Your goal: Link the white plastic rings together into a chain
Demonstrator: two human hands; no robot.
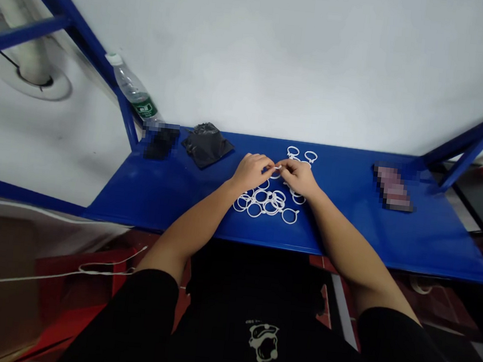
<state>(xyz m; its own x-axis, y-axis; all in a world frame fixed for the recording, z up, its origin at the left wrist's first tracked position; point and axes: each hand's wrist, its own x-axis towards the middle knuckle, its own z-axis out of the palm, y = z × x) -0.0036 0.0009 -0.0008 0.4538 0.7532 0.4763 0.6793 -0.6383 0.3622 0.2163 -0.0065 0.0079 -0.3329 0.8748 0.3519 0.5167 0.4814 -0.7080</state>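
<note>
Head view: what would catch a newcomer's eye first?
The white rings, bright against the blue table, near its middle. Among them, the left hand and right hand meet at one small ring. Next, the green-labelled bottle at the table's back left.

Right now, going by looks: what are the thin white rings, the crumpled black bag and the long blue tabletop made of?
Thin white rings: probably moulded plastic, satin; uniform colour, small projecting tabs.
Crumpled black bag: likely thin plastic film, slightly shiny; creases catch light.
Long blue tabletop: smooth, semi-gloss, with a soft sheen; painted metal or laminate, can't tell which.
</note>
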